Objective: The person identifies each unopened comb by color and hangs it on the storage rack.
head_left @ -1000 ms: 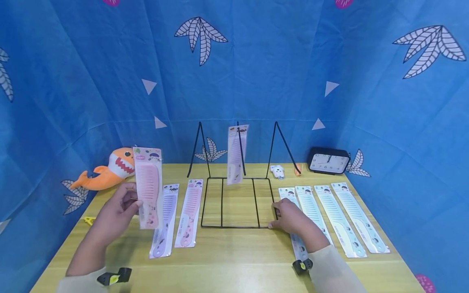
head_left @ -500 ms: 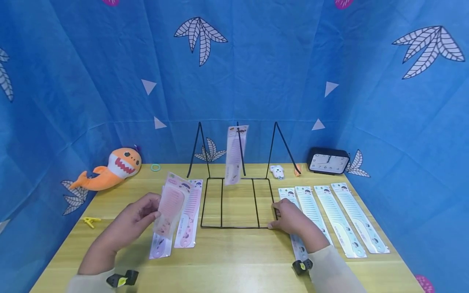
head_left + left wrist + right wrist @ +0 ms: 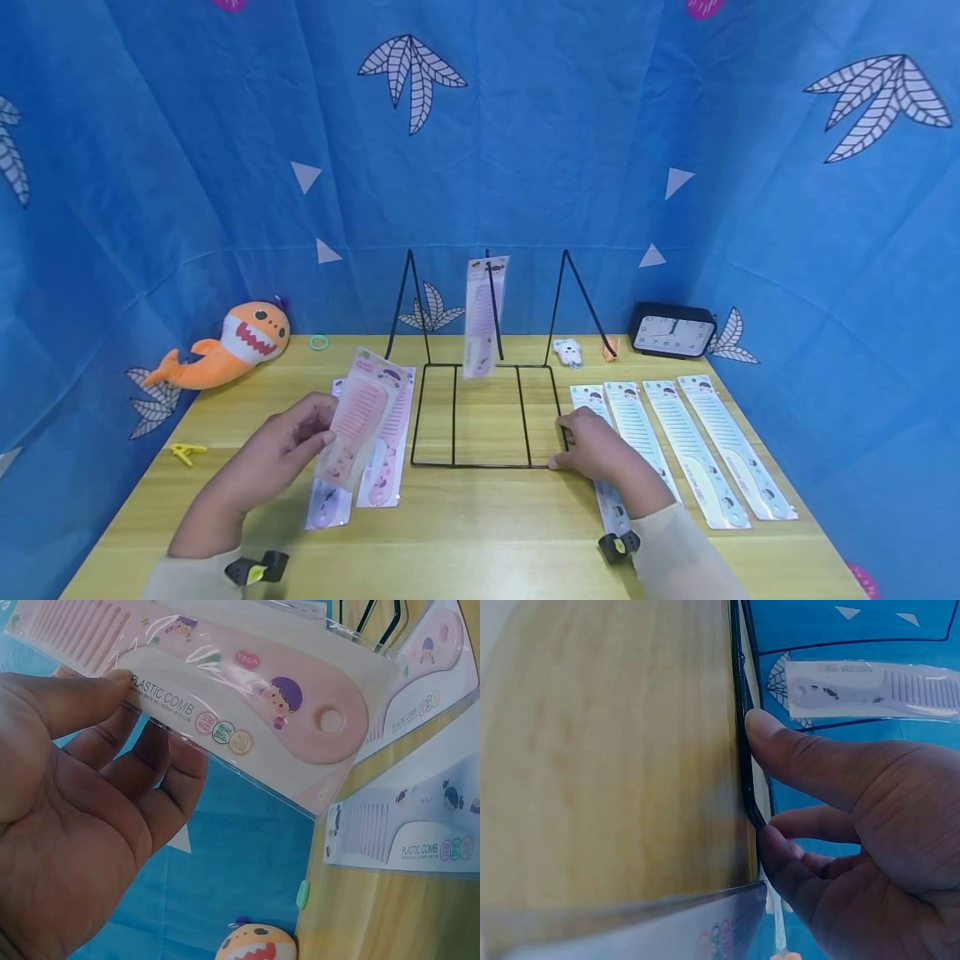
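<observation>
My left hand (image 3: 281, 454) pinches a packaged pink comb (image 3: 358, 425) between thumb and fingers. The packet is tilted and hangs over two flat packets, one with a purple comb (image 3: 328, 507) and one with a pink comb (image 3: 381, 483). In the left wrist view the comb's round handle hole (image 3: 330, 721) shows through clear plastic. My right hand (image 3: 596, 446) grips the front right corner of a black wire rack (image 3: 454, 417), thumb on the front bar. A packaged light purple comb (image 3: 478, 325) hangs from the rack's middle hook.
Several packaged blue-green combs (image 3: 697, 458) lie to the right of the rack. An orange shark plush (image 3: 232, 346), a green ring (image 3: 318, 342) and a yellow clip (image 3: 185, 452) are on the left. A black clock (image 3: 672, 329) and a small white figure (image 3: 568, 352) stand behind.
My left hand has moved right with the pink comb, which has dropped lower and tilted over the flat packets. My right hand stays at the rack's corner.
</observation>
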{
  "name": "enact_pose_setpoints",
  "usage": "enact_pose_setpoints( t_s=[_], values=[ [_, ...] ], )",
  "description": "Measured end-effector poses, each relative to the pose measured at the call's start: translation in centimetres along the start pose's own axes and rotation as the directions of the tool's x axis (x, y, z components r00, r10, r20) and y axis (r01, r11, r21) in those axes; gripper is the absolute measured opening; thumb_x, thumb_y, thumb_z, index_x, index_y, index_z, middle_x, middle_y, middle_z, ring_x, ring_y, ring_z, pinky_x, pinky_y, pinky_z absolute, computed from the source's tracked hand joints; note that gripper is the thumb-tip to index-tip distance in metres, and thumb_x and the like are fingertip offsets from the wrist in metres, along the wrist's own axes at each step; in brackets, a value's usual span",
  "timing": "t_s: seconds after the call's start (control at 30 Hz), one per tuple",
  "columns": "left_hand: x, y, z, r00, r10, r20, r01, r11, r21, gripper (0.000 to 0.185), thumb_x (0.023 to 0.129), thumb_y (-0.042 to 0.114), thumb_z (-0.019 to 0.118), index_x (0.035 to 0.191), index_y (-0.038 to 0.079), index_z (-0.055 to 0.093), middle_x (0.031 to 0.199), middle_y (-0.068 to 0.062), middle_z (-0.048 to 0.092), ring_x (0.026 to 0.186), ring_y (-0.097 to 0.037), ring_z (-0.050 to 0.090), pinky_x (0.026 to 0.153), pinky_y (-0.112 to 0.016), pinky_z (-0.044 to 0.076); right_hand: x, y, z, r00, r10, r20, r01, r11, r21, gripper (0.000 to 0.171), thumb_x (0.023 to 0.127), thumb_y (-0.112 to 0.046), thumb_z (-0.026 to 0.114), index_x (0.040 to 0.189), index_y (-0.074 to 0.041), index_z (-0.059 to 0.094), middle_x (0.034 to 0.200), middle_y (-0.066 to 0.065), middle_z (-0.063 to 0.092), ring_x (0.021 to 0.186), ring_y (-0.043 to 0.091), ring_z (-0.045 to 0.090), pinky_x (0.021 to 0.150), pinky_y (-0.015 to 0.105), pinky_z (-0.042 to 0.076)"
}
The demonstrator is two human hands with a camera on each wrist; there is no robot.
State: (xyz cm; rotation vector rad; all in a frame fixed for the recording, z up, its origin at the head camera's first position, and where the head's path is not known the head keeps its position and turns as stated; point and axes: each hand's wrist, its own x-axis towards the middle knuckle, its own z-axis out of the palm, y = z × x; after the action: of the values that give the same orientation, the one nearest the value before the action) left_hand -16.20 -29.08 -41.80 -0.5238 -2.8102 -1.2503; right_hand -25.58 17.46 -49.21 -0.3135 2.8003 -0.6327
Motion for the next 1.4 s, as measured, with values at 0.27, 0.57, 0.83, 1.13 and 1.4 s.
enact_pose_setpoints(
  t_s=[0.27, 0.57, 0.83, 1.13, 1.4],
  values=[
    [0.3, 0.2, 0.2, 1.0, -0.013, 0.013, 0.014, 1.0, -0.023, 0.028, 0.113, 0.009, 0.058, 0.138, 0.021, 0.058, 0.132, -0.002, 0.074, 0.113, -0.019, 0.069, 0.103, -0.041, 0.064, 0.0, 0.1, 0.0, 1.0, -0.01, -0.006, 0.01, 1.0, -0.003, 0.079, 0.089, -0.029, 0.093, 0.152, 0.003, 0.06, 0.141, 0.024, 0.061, 0.13, 0.035, 0.063, 0.117, 0.056, 0.053],
    [1.6, 0.3, 0.8, 0.994, -0.097, -0.049, 0.099, 0.994, 0.039, 0.03, 0.112, 0.011, 0.061, 0.139, 0.023, 0.057, 0.129, -0.008, 0.073, 0.11, -0.025, 0.07, 0.095, -0.043, 0.067, 0.0, 0.3, 0.0, 1.0, -0.016, -0.003, 0.016, 1.0, 0.001, 0.079, 0.089, -0.029, 0.093, 0.152, 0.004, 0.06, 0.143, 0.025, 0.06, 0.133, 0.039, 0.062, 0.118, 0.058, 0.052],
    [4.4, 0.8, 2.1, 0.959, -0.232, -0.164, 0.232, 0.973, -0.025, 0.032, 0.112, 0.014, 0.061, 0.144, 0.02, 0.055, 0.132, -0.014, 0.071, 0.118, -0.036, 0.071, 0.101, -0.054, 0.065, -0.1, 0.3, 0.0, 1.0, -0.023, -0.007, 0.023, 1.0, 0.012, 0.078, 0.089, -0.028, 0.093, 0.152, 0.004, 0.06, 0.141, 0.025, 0.061, 0.132, 0.039, 0.062, 0.117, 0.058, 0.053],
    [9.1, 1.0, 3.4, 0.928, -0.285, -0.24, 0.267, 0.958, -0.106, 0.039, 0.113, 0.013, 0.058, 0.151, 0.018, 0.053, 0.124, -0.016, 0.069, 0.108, -0.032, 0.07, 0.095, -0.045, 0.066, -0.1, 0.2, 0.0, 0.999, -0.04, -0.017, 0.04, 0.999, -0.004, 0.077, 0.089, -0.028, 0.093, 0.15, 0.006, 0.06, 0.141, 0.026, 0.061, 0.133, 0.041, 0.062, 0.118, 0.057, 0.052],
    [12.3, 0.4, 4.3, 0.923, -0.288, -0.255, 0.237, 0.948, -0.213, 0.037, 0.113, 0.006, 0.05, 0.149, 0.012, 0.053, 0.125, -0.021, 0.066, 0.111, -0.036, 0.072, 0.097, -0.053, 0.067, -0.1, 0.1, 0.0, 1.0, -0.007, -0.001, 0.007, 1.0, 0.008, 0.078, 0.09, -0.029, 0.093, 0.152, 0.004, 0.06, 0.145, 0.025, 0.06, 0.135, 0.039, 0.061, 0.119, 0.057, 0.051]
  ],
)
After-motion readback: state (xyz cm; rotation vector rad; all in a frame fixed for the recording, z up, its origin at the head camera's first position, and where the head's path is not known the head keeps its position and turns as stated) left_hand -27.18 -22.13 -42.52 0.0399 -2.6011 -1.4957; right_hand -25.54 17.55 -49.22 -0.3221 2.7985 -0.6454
